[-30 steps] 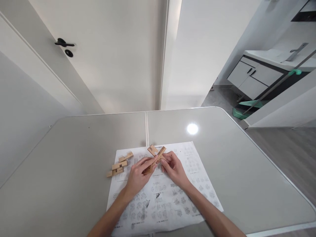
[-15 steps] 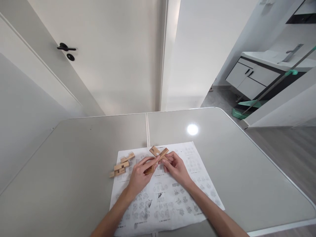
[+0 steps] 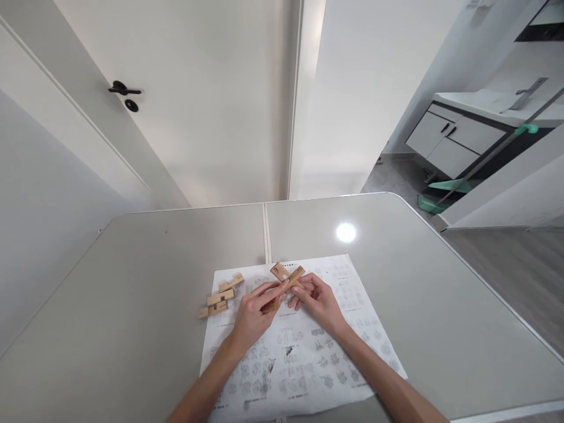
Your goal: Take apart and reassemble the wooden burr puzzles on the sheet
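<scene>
Where both grips meet, crossed wooden pieces (image 3: pixel 293 276) pinched between left hand (image 3: pixel 252 310) and right hand (image 3: pixel 321 302)

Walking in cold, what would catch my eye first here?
The left hand and the right hand pinch crossed wooden bars over a printed sheet on the grey table. Loose wooden blocks lie at the sheet's left edge, and a black door handle stands out on the white door behind.

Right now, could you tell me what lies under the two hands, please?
A printed sheet on the grey table; the left hand and right hand, holding crossed wooden pieces, hide its diagrams there.
</scene>
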Demonstrator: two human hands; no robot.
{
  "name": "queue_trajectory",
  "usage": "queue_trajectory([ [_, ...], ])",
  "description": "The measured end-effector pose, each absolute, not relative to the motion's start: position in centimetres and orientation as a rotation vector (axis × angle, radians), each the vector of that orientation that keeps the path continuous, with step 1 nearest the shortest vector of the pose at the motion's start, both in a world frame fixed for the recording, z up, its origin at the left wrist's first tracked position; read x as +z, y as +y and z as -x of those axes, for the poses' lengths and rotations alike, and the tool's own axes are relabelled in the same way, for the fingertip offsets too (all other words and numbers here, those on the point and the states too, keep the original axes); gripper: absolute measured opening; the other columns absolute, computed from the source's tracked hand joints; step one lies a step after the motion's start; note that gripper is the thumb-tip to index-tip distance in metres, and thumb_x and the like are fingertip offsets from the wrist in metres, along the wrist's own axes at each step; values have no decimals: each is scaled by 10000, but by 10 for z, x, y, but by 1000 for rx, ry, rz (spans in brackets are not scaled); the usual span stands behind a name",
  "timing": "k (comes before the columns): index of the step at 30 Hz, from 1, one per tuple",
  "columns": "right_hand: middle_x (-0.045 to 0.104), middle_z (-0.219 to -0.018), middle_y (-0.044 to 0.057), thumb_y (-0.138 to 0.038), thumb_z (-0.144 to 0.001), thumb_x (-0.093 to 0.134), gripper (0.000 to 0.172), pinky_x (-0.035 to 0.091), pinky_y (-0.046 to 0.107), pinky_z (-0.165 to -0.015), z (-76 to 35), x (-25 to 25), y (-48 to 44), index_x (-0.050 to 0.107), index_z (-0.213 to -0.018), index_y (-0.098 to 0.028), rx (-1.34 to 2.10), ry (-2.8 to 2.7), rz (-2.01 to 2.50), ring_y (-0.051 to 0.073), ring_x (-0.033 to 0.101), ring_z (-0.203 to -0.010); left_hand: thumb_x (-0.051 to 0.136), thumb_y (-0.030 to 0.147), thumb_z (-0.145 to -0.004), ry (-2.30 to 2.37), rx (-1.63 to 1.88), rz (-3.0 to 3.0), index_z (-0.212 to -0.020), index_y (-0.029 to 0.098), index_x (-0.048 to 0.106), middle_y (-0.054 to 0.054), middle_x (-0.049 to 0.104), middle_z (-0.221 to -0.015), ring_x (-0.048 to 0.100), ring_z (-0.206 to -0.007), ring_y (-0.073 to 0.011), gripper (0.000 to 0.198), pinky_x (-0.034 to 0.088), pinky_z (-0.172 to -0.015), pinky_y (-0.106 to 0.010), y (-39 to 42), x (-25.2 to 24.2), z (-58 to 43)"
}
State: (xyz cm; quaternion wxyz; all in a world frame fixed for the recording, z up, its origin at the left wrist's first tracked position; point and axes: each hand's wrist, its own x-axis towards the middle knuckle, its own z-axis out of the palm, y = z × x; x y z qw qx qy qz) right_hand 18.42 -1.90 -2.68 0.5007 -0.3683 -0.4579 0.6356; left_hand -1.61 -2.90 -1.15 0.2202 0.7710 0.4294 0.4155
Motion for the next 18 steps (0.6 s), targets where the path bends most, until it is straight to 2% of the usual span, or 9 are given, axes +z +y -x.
queue_trajectory([
  [5, 784, -800, 35, -561, -905, 760, 400, 591, 344, -602, -184, -25, -19, 519, -940, -244, 1562, -1106, 879, 217, 754, -649, 624, 199, -1022, 1161, 1142, -2180, -1383, 305, 691, -84, 770, -1155, 766, -917, -158, 382, 648, -796, -253, -30, -12, 16],
  [11, 772, -764, 34, -594, -886, 765, 424, 567, 318, -558, -183, -19, -18, 535, -901, -238, 1542, -1134, 886, 206, 734, -616, 629, 205, -1020, 1168, 1145, -2149, -1377, 310, 695, -85, 763, -1168, 766, -908, -155, 378, 650, -754, -237, -31, -9, 15],
  [18, 767, -761, 36, -589, -900, 752, 403, 578, 322, -549, -184, -19, -19, 588, -958, -225, 1528, -1134, 903, 213, 742, -628, 639, 235, -1024, 1182, 1138, -2173, -1389, 312, 685, -72, 782, -1134, 774, -923, -166, 376, 660, -818, -269, -31, -8, 15],
])
